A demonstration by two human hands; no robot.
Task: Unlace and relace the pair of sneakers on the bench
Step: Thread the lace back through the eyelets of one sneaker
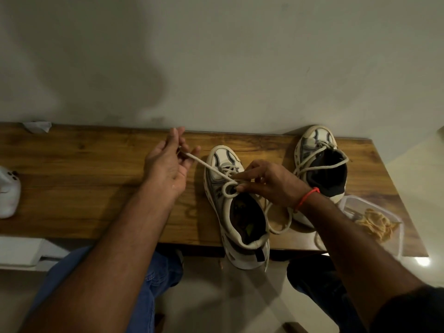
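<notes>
While our left hand (pixel 168 164) pinches the lace (pixel 204 164) taut toward ten o'clock, our right hand (pixel 266 183) pinches its loop on the near shoe (pixel 236 205), heel overhanging the bench (pixel 84 183) edge; second shoe (pixel 319 169) and tub (pixel 374 219) crowd three o'clock.

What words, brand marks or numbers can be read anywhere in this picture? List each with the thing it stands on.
None can be read.
Near sneaker: a dark mark on its side, too blurred to read; a greenish patch on the insole, not legible.
Far sneaker: no legible print.
Clear plastic container: no label shows.
White object at the left edge: dark spots only, no letters.
</notes>
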